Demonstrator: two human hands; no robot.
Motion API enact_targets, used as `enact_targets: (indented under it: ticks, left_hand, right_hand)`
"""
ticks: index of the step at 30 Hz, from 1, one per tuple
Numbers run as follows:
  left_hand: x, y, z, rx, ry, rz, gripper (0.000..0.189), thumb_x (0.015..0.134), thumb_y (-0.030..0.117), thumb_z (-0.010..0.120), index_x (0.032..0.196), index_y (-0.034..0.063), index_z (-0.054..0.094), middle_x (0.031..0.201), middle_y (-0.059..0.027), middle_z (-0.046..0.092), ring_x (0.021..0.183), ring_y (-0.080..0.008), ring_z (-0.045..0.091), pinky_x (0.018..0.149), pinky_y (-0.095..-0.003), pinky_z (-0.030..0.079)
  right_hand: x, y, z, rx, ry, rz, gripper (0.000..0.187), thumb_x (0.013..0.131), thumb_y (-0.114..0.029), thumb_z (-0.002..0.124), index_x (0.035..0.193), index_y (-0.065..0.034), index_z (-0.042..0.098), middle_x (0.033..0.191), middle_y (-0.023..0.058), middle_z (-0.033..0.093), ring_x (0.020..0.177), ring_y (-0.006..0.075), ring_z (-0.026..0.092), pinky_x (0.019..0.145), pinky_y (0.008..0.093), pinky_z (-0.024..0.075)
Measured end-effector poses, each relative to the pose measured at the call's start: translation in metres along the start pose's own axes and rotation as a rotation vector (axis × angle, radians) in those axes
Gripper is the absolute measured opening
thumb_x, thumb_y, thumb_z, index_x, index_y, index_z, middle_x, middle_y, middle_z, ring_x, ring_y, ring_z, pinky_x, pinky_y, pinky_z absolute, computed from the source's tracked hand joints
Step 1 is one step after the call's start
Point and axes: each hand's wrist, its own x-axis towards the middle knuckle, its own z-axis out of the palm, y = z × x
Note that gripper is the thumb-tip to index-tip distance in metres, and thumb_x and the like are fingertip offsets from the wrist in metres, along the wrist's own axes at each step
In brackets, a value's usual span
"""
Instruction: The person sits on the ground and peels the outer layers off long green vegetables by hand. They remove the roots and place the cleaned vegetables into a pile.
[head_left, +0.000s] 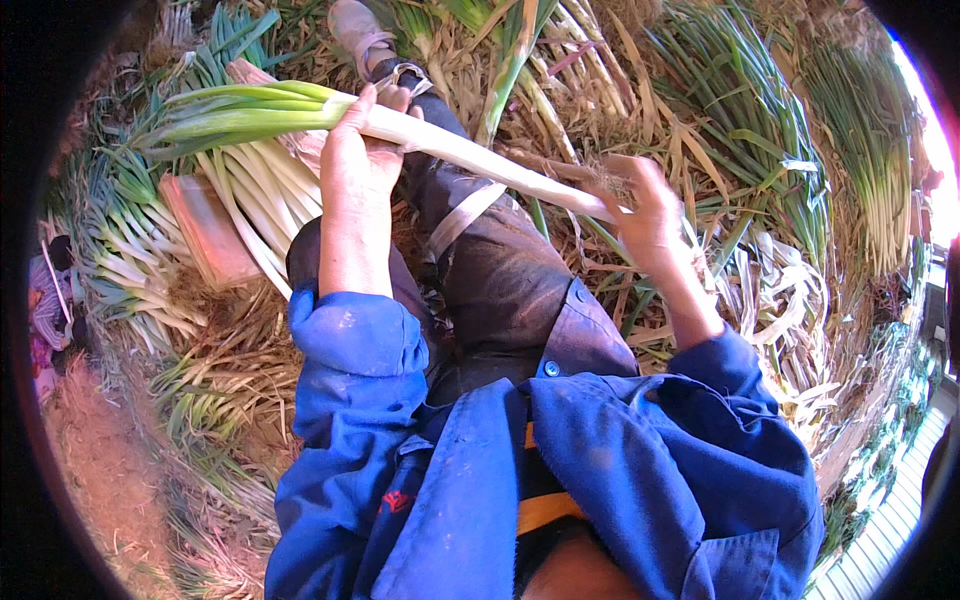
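Note:
A long green onion (480, 161) lies slantwise across the upper middle, its green leaves to the left and its white stalk running right. My left hand (365, 139) is closed around it where the leaves meet the stalk. At the root end is my right hand (646, 206), blurred, with its fingers at the stalk; whether they grip it is unclear. Beneath the onion are my dark trousers (502, 292), with a pale strip (466, 217) across one leg.
Cleaned green onions (262, 187) are piled at the left, beside a reddish block (210, 229). Unpeeled green onions (750, 112) lie in heaps at the upper right. Dry peeled leaves (780, 292) litter the ground at the right. Part of another person (51, 300) shows at the far left edge.

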Motion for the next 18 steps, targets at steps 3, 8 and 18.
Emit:
enact_targets:
  ticks: [3, 8, 18]
  left_hand:
    - [-0.001, -0.016, 0.008, 0.012, -0.039, -0.042, 0.025, 0.084, 0.013, 0.057, 0.104, 0.001, 0.049, 0.094, -0.0124, 0.057, 0.089, -0.0264, 0.058, 0.082, -0.0476, 0.046]
    - [-0.013, -0.008, 0.009, 0.008, -0.02, -0.044, 0.023, 0.083, 0.01, 0.058, 0.1, 0.0035, 0.045, 0.092, -0.0137, 0.056, 0.093, -0.0317, 0.056, 0.087, -0.0567, 0.042]
    - [0.001, 0.014, -0.014, -0.106, -0.18, -0.048, 0.018, 0.081, 0.012, 0.06, 0.092, 0.0023, 0.049, 0.088, -0.0099, 0.054, 0.088, -0.0283, 0.055, 0.089, -0.054, 0.04]
  right_hand:
    - [0.02, -0.05, 0.04, 0.107, -0.084, -0.237, 0.037, 0.065, -0.016, 0.071, 0.097, -0.0042, 0.055, 0.091, 0.0141, 0.052, 0.088, 0.0309, 0.051, 0.076, 0.0396, 0.0421]
    - [0.032, -0.066, 0.071, 0.074, 0.121, -0.425, 0.022, 0.067, -0.009, 0.063, 0.086, -0.0047, 0.053, 0.085, 0.0108, 0.049, 0.081, 0.0294, 0.048, 0.069, 0.0397, 0.0386]
    - [0.005, -0.007, 0.023, -0.027, 0.038, -0.341, 0.017, 0.07, -0.011, 0.063, 0.084, -0.0047, 0.055, 0.078, 0.0111, 0.053, 0.074, 0.0295, 0.052, 0.068, 0.0382, 0.0421]
